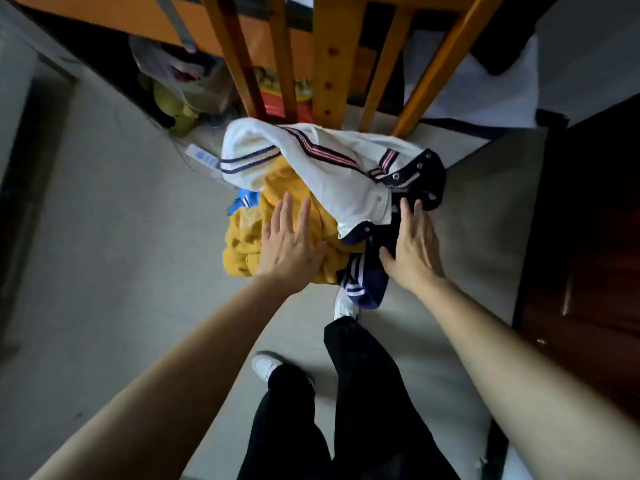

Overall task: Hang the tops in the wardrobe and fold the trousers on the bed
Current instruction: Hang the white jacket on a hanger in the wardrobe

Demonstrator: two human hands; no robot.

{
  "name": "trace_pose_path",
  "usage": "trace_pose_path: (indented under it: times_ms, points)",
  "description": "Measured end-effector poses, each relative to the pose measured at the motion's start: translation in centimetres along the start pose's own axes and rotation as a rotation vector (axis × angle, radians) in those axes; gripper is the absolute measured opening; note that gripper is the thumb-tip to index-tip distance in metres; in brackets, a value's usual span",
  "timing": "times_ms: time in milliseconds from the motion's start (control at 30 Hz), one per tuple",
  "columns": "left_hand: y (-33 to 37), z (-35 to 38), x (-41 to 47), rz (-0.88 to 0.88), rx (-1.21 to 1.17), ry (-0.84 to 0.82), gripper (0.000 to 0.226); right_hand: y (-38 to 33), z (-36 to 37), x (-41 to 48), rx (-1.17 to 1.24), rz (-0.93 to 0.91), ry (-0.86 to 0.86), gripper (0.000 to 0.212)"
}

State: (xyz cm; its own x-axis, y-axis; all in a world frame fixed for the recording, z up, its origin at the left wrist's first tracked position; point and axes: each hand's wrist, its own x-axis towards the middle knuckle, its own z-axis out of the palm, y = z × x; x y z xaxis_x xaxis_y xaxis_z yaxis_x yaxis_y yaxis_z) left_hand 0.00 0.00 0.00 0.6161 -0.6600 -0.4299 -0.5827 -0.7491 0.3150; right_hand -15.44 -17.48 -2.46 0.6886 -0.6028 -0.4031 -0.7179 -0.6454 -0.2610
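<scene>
Piled mid-frame: a white top point(332, 174) at 12 o'clock, a yellow garment point(242, 240) at 9, navy trousers point(367, 285) at 5. The left hand point(291, 244) lies flat, fingers straight, on the yellow. The right hand point(412, 244), fingers spread, touches the navy cloth. The hands flank the clothes, seemingly to scoop everything up. A wooden ladder point(329, 64) rises at 12 o'clock.

We read this as a bedroom in a home, maybe dorm-style. Evidence: an orange-yellow wooden bed frame point(332, 64) with ladder-like rails just beyond the fingers point(288, 211). Stuffed plastic bags point(194, 84) and clutter are shoved underneath it, up and left of the fingers. A pile of clothes point(329, 174) sits right under the fingers. Grey tiled floor point(121, 237) on both sides of them. Dark wooden panel point(588, 237) far right of the fingers: door or wardrobe, we can't tell. White fabric point(485, 98) beyond, to the right.
</scene>
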Motion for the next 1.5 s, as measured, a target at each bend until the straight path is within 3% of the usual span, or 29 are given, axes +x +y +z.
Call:
trace_pose_path:
  times_ms: [133, 267, 300, 367, 433, 567, 667, 833, 933, 1033, 1133, 1200, 1333, 1500]
  points:
    - [3.2, 2.8, 3.5, 0.070, 0.091, 0.042, 0.086, 2.7, 1.1, 1.8, -0.006, 0.022, 0.025, 0.096]
    - [5.8, 4.7, 6.4, 0.057, 0.212, 0.129, 0.097, 4.7, 0.5, 5.1, -0.097, -0.038, 0.208, 0.096]
    - [6.1, 4.9, 7.0, 0.053, 0.243, 0.135, 0.094, 5.0, 0.3, 6.1, -0.113, -0.037, 0.243, 0.096]
    - [6.3, 5.2, 7.9, 0.065, 0.257, 0.139, 0.065, 5.7, -0.2, 8.4, -0.130, -0.042, 0.247, 0.093]
    - [5.9, 5.3, 8.3, 0.080, 0.167, 0.149, 0.030, 5.9, -0.7, 10.9, -0.125, -0.088, 0.215, 0.077]
    - [4.2, 4.6, 6.8, -0.037, -0.146, 0.196, 0.019, 5.2, -1.2, 13.5, -0.017, -0.089, 0.178, 0.037]
    - [3.3, 2.9, 5.4, -0.233, -0.389, 0.320, 0.015, 3.6, -2.1, 12.7, 0.084, -0.006, 0.177, 0.031]
    - [3.3, -3.5, 4.9, -0.409, -0.647, 0.445, 0.008, 0.5, -4.5, 9.8, 0.120, -0.067, 0.148, 0.032]
    - [3.4, -8.9, 4.1, -0.349, -0.679, 0.518, 0.007, -1.2, -7.8, 8.2, 0.198, -0.063, 0.107, 0.046]
    - [3.5, -15.6, 2.1, -0.125, -0.617, 0.609, 0.010, -3.7, -11.8, 6.3, 0.235, -0.086, 0.029, 0.054]
    - [2.8, -22.6, -0.8, 0.069, -0.516, 0.664, 0.016, -8.8, -16.5, 4.1, 0.292, -0.163, -0.062, 0.039]
    - [1.2, -26.6, -3.3, 0.106, -0.508, 0.704, 0.017, -13.2, -19.5, 2.6, 0.446, -0.207, -0.067, 0.032]
    - [-4.2, -30.3, -8.7, -0.124, -0.677, 0.710, 0.031, -21.3, -23.2, 0.5, 0.670, -0.187, 0.023, 0.022]
    - [-11.1, -26.7, -16.5, -0.462, -0.946, 0.440, 0.028, -29.5, -22.7, -2.2, 1.058, -0.107, 0.018, 0.017]
